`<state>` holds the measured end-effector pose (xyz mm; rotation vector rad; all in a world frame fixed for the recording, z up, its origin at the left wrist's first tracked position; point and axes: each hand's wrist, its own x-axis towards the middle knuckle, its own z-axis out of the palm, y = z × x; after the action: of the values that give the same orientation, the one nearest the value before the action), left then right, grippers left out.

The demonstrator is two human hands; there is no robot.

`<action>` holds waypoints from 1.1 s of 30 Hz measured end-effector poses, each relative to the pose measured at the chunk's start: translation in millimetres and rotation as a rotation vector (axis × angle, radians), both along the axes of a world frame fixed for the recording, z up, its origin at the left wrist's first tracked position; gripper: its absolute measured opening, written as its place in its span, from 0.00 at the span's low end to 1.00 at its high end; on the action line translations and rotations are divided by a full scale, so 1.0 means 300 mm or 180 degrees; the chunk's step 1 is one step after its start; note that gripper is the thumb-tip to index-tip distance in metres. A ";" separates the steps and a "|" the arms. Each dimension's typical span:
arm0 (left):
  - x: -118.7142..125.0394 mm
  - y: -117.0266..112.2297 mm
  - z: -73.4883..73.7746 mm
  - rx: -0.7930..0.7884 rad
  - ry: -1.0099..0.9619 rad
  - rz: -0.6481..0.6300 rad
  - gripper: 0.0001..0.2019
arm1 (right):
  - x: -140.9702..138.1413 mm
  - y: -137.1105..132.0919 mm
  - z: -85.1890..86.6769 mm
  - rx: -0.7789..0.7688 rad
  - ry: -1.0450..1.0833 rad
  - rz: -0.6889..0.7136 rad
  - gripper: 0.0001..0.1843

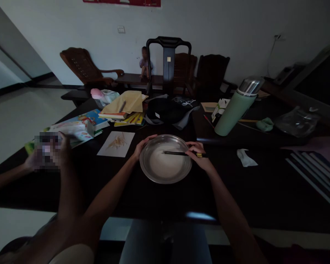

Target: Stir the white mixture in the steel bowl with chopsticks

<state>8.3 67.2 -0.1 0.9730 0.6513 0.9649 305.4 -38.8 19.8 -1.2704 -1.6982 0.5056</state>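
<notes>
A round metal basin with a white substance in it sits on the dark table right in front of me. My left hand curls around the basin's left rim. My right hand is at the right rim, closed on a pair of dark chopsticks whose tips reach over the white contents.
A white sheet with a small pile of thin sticks lies left of the basin. A green thermos stands at the right, a crumpled tissue near it. Books and papers crowd the far side. Another person's arms are at the left.
</notes>
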 end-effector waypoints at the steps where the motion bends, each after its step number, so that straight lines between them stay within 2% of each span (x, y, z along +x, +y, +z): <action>1: -0.001 0.001 -0.002 -0.0021 0.0002 -0.0002 0.24 | 0.014 0.001 0.000 0.0052 0.0058 -0.0152 0.17; 3: -0.002 0.002 -0.003 -0.0044 0.0016 -0.0004 0.23 | 0.051 -0.002 0.008 0.0162 0.0279 -0.0389 0.20; 5: -0.002 0.001 -0.002 -0.0032 0.0037 -0.0016 0.23 | 0.076 -0.011 0.022 0.0180 0.0519 -0.0363 0.24; 8: -0.001 -0.003 0.004 0.0034 0.0045 -0.0008 0.23 | 0.060 -0.021 0.033 -0.0001 0.0548 0.0082 0.26; 11: 0.002 -0.006 0.009 0.0074 0.0033 0.0021 0.23 | 0.006 -0.014 0.018 -0.0212 0.0213 0.0394 0.22; 15: 0.005 -0.003 0.006 0.0018 0.0043 0.0026 0.23 | 0.000 0.003 -0.004 -0.0037 0.0150 -0.0090 0.17; 18: 0.001 -0.001 0.003 -0.0028 0.0050 0.0047 0.23 | 0.046 0.000 0.005 0.0115 0.0468 -0.0379 0.23; 21: -0.007 -0.004 0.007 0.0000 0.0080 0.0064 0.23 | 0.059 -0.010 0.019 0.0078 0.0691 -0.0233 0.27; 25: 0.014 -0.014 0.017 0.0050 0.0173 0.0424 0.21 | 0.003 -0.010 0.014 -0.0099 0.0300 0.0325 0.22; 27: 0.046 -0.022 0.022 0.0091 0.0193 0.0539 0.21 | -0.014 -0.005 0.007 -0.0119 0.0118 0.0287 0.19; 29: 0.062 -0.036 0.032 0.0114 0.0215 0.0547 0.24 | -0.003 -0.001 0.005 -0.0053 0.0152 0.0026 0.18; 31: 0.016 -0.053 0.057 0.0120 0.0239 0.0561 0.28 | 0.026 -0.003 0.011 0.0058 0.0375 -0.0221 0.21; 33: -0.123 -0.069 0.103 0.0136 0.0269 0.0563 0.33 | 0.050 -0.010 0.021 0.0108 0.0616 -0.0256 0.25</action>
<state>-28.5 46.6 30.9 1.0104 0.8007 1.1015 320.4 -41.7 26.1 -1.2196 -1.4832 0.5320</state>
